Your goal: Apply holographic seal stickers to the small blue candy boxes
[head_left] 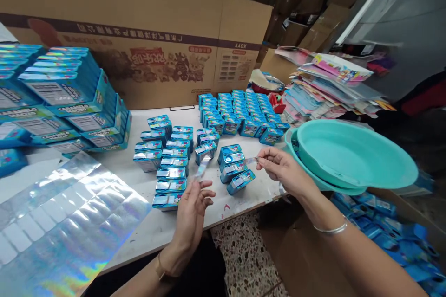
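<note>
My left hand (pixel 191 211) is raised over the table, thumb and forefinger together on a clear shiny sticker (pixel 203 168), its other fingers loosely curled. Between the fingertips of my right hand (pixel 284 169) is the end of another clear sticker (pixel 250 161), which reaches over a small blue box (pixel 233 170). That box stands in a short row, with a tilted blue box (pixel 241 181) at the near end. To the left of my left hand, rows of similar blue boxes (pixel 171 184) stand on end, several with shiny strips on top.
A holographic sticker sheet (pixel 114 204) lies at the left, below stacked display cartons of blue boxes (pixel 66 88). More blue boxes (pixel 244 111) stand at the back before a large cardboard carton (pixel 156 23). Turquoise basins (pixel 358 153) sit at the right, over loose boxes (pixel 386 236).
</note>
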`<state>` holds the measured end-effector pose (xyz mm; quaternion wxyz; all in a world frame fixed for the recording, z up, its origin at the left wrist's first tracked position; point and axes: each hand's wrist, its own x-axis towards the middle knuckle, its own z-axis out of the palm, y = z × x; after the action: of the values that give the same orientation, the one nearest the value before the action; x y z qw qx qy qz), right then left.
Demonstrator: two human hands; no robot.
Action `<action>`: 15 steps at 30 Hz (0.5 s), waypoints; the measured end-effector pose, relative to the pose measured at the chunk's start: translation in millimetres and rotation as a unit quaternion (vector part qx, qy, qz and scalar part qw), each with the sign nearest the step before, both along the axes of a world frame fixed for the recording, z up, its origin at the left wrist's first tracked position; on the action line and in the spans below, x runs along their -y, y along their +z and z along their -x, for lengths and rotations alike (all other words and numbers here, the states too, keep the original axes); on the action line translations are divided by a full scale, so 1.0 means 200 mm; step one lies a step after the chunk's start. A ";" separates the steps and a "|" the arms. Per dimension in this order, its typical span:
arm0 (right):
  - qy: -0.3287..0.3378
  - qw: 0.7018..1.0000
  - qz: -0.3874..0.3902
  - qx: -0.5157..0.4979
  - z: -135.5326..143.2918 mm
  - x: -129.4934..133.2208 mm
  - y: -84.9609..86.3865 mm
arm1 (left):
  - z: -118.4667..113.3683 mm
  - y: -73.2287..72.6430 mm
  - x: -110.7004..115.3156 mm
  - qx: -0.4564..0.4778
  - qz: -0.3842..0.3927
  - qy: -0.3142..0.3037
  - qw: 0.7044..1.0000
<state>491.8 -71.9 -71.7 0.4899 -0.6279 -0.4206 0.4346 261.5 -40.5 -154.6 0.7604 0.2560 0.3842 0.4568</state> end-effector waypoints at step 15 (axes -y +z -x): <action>0.110 0.987 0.099 0.069 0.00 -0.35 -0.15 | -0.35 -0.12 -0.23 -0.106 -0.218 0.013 0.970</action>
<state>492.7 -2.3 -102.2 0.3446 -0.6518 -0.4746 0.4809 330.7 5.9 -178.7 0.6354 0.4575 0.3573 0.5092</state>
